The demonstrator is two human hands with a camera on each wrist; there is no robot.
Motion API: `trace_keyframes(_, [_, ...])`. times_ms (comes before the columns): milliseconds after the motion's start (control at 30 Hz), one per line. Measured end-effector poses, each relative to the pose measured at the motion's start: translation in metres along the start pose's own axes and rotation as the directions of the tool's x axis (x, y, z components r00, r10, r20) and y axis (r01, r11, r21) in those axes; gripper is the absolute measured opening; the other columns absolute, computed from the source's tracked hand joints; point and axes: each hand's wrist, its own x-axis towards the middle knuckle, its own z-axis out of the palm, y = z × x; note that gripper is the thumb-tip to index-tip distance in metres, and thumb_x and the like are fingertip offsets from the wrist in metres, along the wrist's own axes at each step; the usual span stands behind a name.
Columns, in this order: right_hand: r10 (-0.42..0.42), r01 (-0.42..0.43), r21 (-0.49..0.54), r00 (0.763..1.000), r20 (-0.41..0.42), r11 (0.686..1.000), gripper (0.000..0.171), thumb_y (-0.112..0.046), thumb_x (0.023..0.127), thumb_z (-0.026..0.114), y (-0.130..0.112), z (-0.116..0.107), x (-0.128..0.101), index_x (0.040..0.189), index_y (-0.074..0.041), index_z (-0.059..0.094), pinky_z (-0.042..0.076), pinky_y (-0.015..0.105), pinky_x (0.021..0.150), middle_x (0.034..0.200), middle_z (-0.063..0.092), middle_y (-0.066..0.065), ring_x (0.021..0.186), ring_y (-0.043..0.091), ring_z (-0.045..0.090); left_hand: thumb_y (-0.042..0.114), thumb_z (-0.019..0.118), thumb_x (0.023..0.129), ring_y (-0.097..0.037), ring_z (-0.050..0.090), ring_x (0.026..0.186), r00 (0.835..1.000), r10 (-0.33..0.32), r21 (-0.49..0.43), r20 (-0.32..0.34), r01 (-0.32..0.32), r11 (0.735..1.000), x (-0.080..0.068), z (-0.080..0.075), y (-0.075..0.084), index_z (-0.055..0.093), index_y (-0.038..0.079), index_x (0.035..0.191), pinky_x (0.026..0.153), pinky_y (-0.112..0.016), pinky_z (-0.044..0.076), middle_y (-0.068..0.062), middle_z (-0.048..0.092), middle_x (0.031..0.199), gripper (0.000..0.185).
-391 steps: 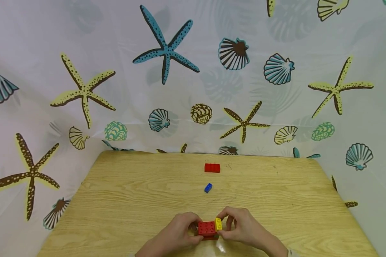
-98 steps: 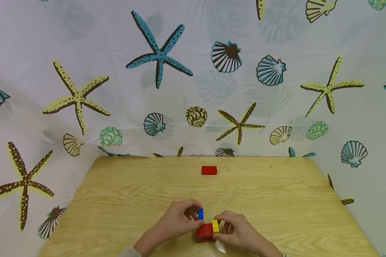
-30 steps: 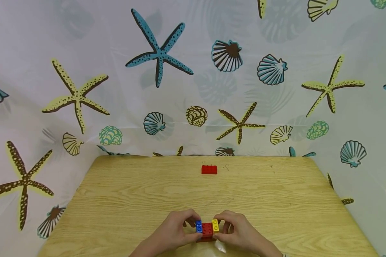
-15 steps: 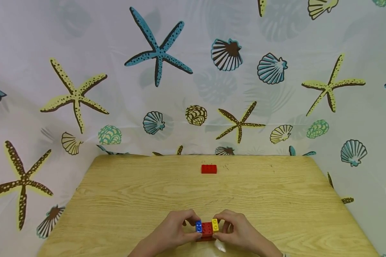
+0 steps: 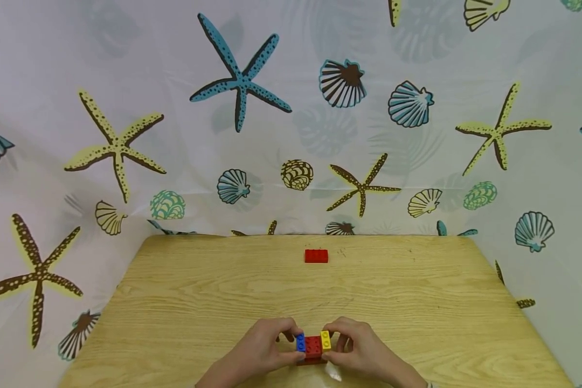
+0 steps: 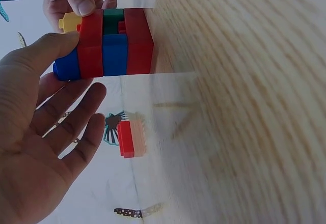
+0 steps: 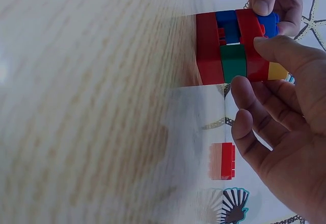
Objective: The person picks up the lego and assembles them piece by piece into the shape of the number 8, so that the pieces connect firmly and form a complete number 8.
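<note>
Near the table's front edge stands a small stack of toy building bricks. My left hand (image 5: 264, 346) pinches a blue brick (image 5: 300, 343) on the left end of the upper red brick (image 5: 313, 346). At the opposite end, my right hand (image 5: 358, 345) pinches a yellow brick (image 5: 326, 340). Red studs show between the two. Under the upper red brick, the left wrist view shows another blue brick (image 6: 115, 55) and a green brick (image 6: 113, 19). These sit on a bottom red brick (image 6: 139, 43). Fingers partly cover both top bricks.
A loose red brick (image 5: 316, 256) lies farther back on the wooden table (image 5: 213, 291). Beyond the table's back edge and at both sides hangs a white cloth (image 5: 184, 140) printed with starfish and shells.
The small blue brick, lying on the table at first, was taken by my left hand and set on the stack's left end. In the last second, hands and bricks hardly move.
</note>
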Motion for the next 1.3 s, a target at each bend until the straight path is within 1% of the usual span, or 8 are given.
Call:
trace_keyframes(133, [-0.005,0.005,-0.007,1.000,-0.004,1.000,0.040,-0.020,0.096,0.079,0.001,0.000,0.000,0.128,0.001,0.069,0.056,0.022,0.066,0.113,0.073,0.010,0.076,-0.005,0.062,0.035,0.087,0.088,-0.010,0.072,0.089,1.000,0.003,0.044,-0.007,-0.002,0.999,0.002,0.001,-0.001,0.072,0.020,0.103,0.075,-0.026,0.056,0.003,0.079,0.104,0.025])
trace_keyframes(200, [-0.014,0.014,-0.011,1.000,-0.007,1.000,0.039,-0.020,0.096,0.079,0.001,0.000,0.000,0.127,0.001,0.069,0.056,0.022,0.066,0.113,0.073,0.010,0.076,-0.005,0.062,0.034,0.087,0.088,-0.009,0.072,0.088,1.000,0.004,0.034,-0.015,-0.003,0.999,0.001,0.002,-0.003,0.073,0.020,0.103,0.073,-0.025,0.056,0.003,0.079,0.104,0.025])
trace_keyframes(300, [-0.032,0.032,-0.005,0.999,-0.007,0.999,0.039,-0.019,0.096,0.079,0.001,0.001,0.000,0.127,0.001,0.069,0.056,0.022,0.065,0.111,0.073,0.010,0.076,-0.005,0.063,0.032,0.087,0.089,-0.010,0.072,0.088,1.000,-0.018,-0.051,-0.025,0.016,0.999,-0.002,0.005,-0.005,0.072,0.019,0.105,0.072,-0.024,0.055,0.002,0.078,0.103,0.025])
trace_keyframes(400, [-0.045,0.045,0.002,0.999,-0.006,0.999,0.038,-0.018,0.096,0.079,0.000,0.002,0.000,0.127,0.002,0.069,0.056,0.022,0.065,0.110,0.073,0.011,0.075,-0.005,0.063,0.030,0.087,0.089,-0.014,0.073,0.088,0.998,-0.054,-0.164,-0.038,0.047,0.985,-0.006,0.009,-0.006,0.072,0.019,0.107,0.071,-0.025,0.056,0.001,0.077,0.103,0.026])
trace_keyframes(500, [-0.047,0.047,-0.003,0.999,-0.007,0.999,0.038,-0.017,0.096,0.079,0.000,0.002,0.001,0.127,0.002,0.068,0.056,0.022,0.065,0.110,0.073,0.011,0.075,-0.005,0.063,0.030,0.087,0.089,-0.016,0.074,0.089,0.996,-0.068,-0.216,-0.061,0.054,0.975,-0.008,0.012,-0.006,0.072,0.019,0.109,0.071,-0.027,0.057,0.001,0.076,0.103,0.027])
trace_keyframes(733, [0.000,0.000,-0.001,1.000,0.003,1.000,0.040,-0.019,0.096,0.079,0.000,0.000,0.000,0.128,0.002,0.068,0.056,0.022,0.066,0.111,0.073,0.010,0.076,-0.006,0.063,0.035,0.086,0.090,-0.016,0.073,0.092,0.995,-0.076,-0.217,-0.065,0.061,0.974,-0.008,0.015,-0.008,0.074,0.013,0.118,0.076,-0.027,0.056,0.003,0.077,0.106,0.037])
trace_keyframes(867, [0.012,-0.012,0.007,1.000,0.001,1.000,0.041,-0.021,0.096,0.079,0.000,0.000,0.000,0.129,0.001,0.068,0.056,0.022,0.067,0.112,0.073,0.010,0.076,-0.005,0.063,0.035,0.085,0.091,-0.014,0.073,0.095,0.995,-0.084,-0.224,-0.060,0.069,0.972,-0.009,0.016,-0.010,0.075,0.017,0.118,0.079,-0.028,0.057,0.004,0.077,0.107,0.034])
trace_keyframes(1300, [0.060,-0.059,0.048,0.998,-0.021,0.997,0.042,-0.027,0.097,0.078,0.003,0.004,-0.005,0.132,-0.004,0.069,0.056,0.023,0.067,0.112,0.074,0.007,0.078,-0.002,0.065,0.030,0.084,0.092,-0.019,0.075,0.093,0.997,-0.027,-0.213,-0.073,0.011,0.977,-0.009,0.016,-0.009,0.074,0.017,0.115,0.079,-0.032,0.060,0.001,0.078,0.106,0.028])
